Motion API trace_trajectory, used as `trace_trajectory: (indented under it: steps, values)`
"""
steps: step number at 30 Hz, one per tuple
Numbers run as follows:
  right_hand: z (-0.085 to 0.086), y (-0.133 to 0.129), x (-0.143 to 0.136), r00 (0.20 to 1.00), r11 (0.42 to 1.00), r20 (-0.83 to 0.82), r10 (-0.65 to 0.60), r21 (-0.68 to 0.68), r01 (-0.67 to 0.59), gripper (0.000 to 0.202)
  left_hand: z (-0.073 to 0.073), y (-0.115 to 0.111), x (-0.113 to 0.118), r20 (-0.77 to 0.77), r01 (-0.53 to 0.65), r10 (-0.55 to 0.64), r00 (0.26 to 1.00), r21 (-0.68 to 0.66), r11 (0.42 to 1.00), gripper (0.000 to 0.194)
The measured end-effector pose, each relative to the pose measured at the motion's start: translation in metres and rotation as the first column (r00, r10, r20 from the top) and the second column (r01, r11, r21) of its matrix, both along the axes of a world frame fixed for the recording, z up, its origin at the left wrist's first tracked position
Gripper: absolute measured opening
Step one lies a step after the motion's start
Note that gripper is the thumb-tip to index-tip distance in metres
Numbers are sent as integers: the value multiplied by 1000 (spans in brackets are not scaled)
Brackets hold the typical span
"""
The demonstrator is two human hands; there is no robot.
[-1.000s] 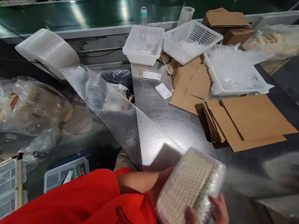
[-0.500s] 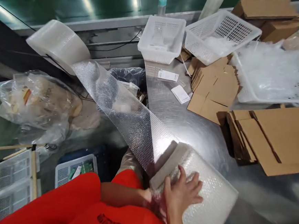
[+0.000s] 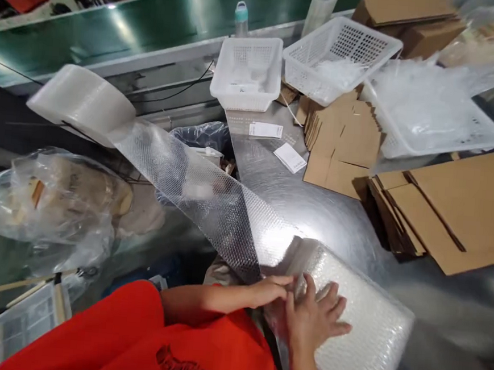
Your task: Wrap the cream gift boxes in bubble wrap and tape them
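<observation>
A box-shaped bundle in bubble wrap (image 3: 359, 325) lies tilted at the metal table's near edge. My right hand (image 3: 316, 316) rests on its top with the fingers spread. At the bundle's left edge is my left hand (image 3: 270, 291), its fingers stretched toward my right thumb and touching the wrap. A strip of bubble wrap (image 3: 195, 186) runs from the bundle up to a large roll (image 3: 82, 101) at the upper left. The underside of the bundle is hidden.
Flattened cardboard (image 3: 454, 213) lies on the right, with more folded cardboard (image 3: 347, 141) behind. White baskets (image 3: 245, 102) stand at the back. Two paper slips (image 3: 291, 157) lie on the metal table (image 3: 268, 178). A dark-lined bin (image 3: 203, 136) is beyond the strip.
My left hand has come up from beside the bundle's lower left onto its edge. My right hand stays spread on top. The view has shifted slightly.
</observation>
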State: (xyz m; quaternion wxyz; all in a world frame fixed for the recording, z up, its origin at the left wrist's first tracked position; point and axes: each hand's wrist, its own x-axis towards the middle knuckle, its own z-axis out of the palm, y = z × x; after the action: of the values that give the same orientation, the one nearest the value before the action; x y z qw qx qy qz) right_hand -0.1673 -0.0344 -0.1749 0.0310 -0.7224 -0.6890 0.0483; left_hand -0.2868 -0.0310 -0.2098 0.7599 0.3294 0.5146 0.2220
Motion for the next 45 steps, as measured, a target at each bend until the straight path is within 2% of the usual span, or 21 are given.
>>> trace_trajectory:
  steps: [2, 3, 5, 6, 7, 9, 11, 13, 14, 16, 17, 18, 20, 23, 25, 28, 30, 36, 39, 43, 45]
  values:
    - [-1, 7, 22, 1000, 1000, 28, -3, 29, 2, 51, -14, 7, 26, 81, 24, -21, 997, -39, 999, 82]
    - [-2, 10, 35, 999, 999, 41, 0, 42, -2, 52, -19, 9, 36, 74, 73, -72, 995, -9, 997, 82]
    - [-4, 16, 61, 998, 998, 65, -10, 61, 6, 52, -25, 12, 47, -48, 228, -223, 974, 162, 960, 78]
    - [-5, 19, 72, 997, 998, 75, -25, 61, 20, 52, -26, 13, 48, -161, 333, -299, 941, 262, 906, 77]
    - [-5, 21, 82, 995, 997, 84, -45, 59, 40, 52, -27, 14, 45, -301, 442, -348, 888, 346, 828, 75]
    - [-5, 26, 97, 992, 996, 98, -76, 48, 72, 52, -27, 12, 34, -564, 664, -390, 728, 438, 606, 69]
    - [-1, 29, 106, 991, 996, 109, -81, 32, 78, 52, -30, 4, 22, -745, 825, -373, 553, 428, 369, 60]
    - [3, 30, 114, 991, 998, 110, -69, 8, 69, 52, -34, -11, 17, -831, 902, -351, 431, 390, 183, 54]
    - [5, 29, 118, 992, 998, 108, -65, -3, 66, 52, -36, -20, 18, -847, 915, -348, 402, 384, 121, 53]
    - [4, 25, 125, 992, 998, 107, -64, -10, 65, 53, -39, -34, 25, -844, 908, -344, 411, 413, 71, 51]
    - [3, 22, 128, 992, 998, 111, -66, -4, 67, 53, -39, -37, 29, -837, 898, -334, 433, 432, 82, 50]
    - [0, 20, 130, 991, 998, 117, -68, 7, 68, 53, -38, -37, 31, -834, 887, -304, 460, 444, 122, 51]
    - [-6, 16, 133, 989, 998, 131, -68, 20, 66, 52, -35, -24, 27, -854, 868, -215, 473, 411, 278, 56]
    - [-11, 15, 135, 989, 998, 129, -66, -1, 67, 52, -34, 11, -2, -905, 820, -181, 385, 245, 517, 73]
    - [-10, 15, 135, 991, 997, 118, -70, -25, 74, 52, -37, 32, -28, -921, 802, -208, 329, 156, 576, 78]
    - [-7, 16, 136, 992, 996, 108, -69, -55, 75, 52, -43, 46, -59, -949, 809, -179, 260, 113, 578, 79]
    - [-5, 15, 136, 993, 996, 106, -58, -67, 65, 52, -45, 46, -68, -959, 822, -156, 235, 111, 559, 79]
    - [-12, 17, 136, 988, 994, 134, -81, -68, 91, 51, -47, 42, -69, -967, 841, -140, 214, 110, 530, 80]
    - [-15, 21, 127, 984, 987, 145, -107, -106, 123, 50, -47, 45, -68, -977, 856, -114, 182, 100, 507, 78]
    - [-6, 14, 112, 993, 985, 63, -101, -135, 109, 50, -39, 48, -68, -985, 879, -149, 91, 9, 477, 81]
    - [4, -2, 120, 998, 991, -17, -60, -117, 58, 44, -33, 51, -71, -983, 888, -180, 38, -49, 458, 80]
